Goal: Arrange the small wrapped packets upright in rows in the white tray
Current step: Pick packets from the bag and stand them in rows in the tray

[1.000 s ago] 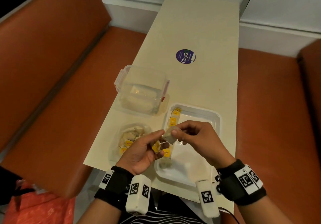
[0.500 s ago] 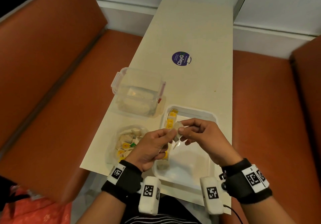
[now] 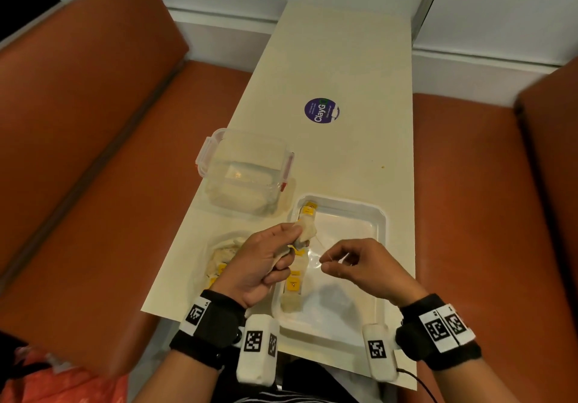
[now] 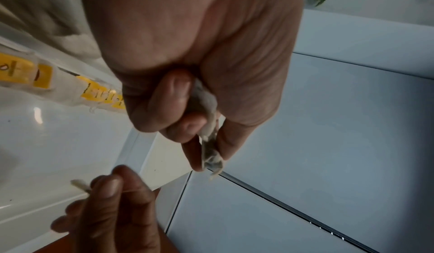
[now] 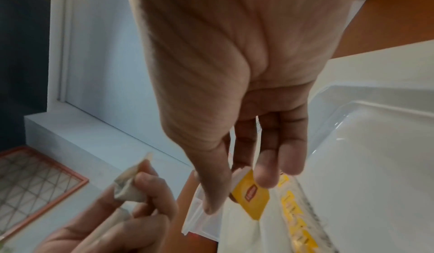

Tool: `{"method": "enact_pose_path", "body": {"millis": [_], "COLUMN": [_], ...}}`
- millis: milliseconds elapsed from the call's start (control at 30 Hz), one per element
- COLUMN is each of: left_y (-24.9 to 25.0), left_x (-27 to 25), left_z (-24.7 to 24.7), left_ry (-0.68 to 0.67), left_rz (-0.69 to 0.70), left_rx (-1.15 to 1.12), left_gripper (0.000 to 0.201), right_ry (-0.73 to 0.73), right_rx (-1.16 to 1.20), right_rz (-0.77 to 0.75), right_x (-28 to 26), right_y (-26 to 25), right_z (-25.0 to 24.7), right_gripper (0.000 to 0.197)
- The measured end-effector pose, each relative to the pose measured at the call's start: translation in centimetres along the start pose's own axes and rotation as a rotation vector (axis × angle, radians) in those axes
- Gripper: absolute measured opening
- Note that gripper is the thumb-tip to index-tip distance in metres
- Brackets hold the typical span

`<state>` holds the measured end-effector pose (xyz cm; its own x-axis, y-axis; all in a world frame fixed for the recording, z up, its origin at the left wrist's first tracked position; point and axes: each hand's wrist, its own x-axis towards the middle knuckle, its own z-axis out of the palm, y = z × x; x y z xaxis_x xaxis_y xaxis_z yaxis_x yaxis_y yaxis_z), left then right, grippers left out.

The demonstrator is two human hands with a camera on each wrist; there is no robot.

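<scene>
Head view: the right hand (image 3: 366, 265) has drawn away from the left hand (image 3: 262, 265), pinching a yellow tag (image 5: 251, 194) on its string. Left fingers grip the packet (image 3: 305, 230) over the white tray (image 3: 380, 224), long axis tilted up-right.

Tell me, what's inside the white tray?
In the white plastic tray, a row of small wrapped packets with yellow tags stands along its left wall. The left hand covers the row's middle, so no count is possible.
</scene>
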<state>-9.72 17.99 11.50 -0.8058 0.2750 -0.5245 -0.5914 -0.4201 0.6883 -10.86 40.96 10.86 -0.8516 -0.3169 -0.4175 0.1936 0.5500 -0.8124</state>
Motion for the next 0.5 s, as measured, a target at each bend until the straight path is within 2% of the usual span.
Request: {"method": "enact_pose_path", "body": {"millis": [167,367,500], "left_y": [0.1,-1.5,-2.7], "left_x": [-0.2,0.5,0.8], "left_z": [-0.5,-0.7,0.0], "left_ry": [0.072,0.25,0.259], "left_rz": [0.031,0.053,0.07], "left_rx": [0.058,0.196,0.176], "left_gripper": [0.017,0.017,0.026], "right_ry": [-0.019,-0.072,0.01], "right_rx": [0.023,0.425,0.561], "right_rz": [0.053,0.038,-0.02], "right_x": [-0.5,-1.6,-1.3], "right_y": [1.0,0.0,-1.6], "right_z": [-0.7,-1.8,-0.6], "right_gripper": [0.003,0.015,0.016]}}
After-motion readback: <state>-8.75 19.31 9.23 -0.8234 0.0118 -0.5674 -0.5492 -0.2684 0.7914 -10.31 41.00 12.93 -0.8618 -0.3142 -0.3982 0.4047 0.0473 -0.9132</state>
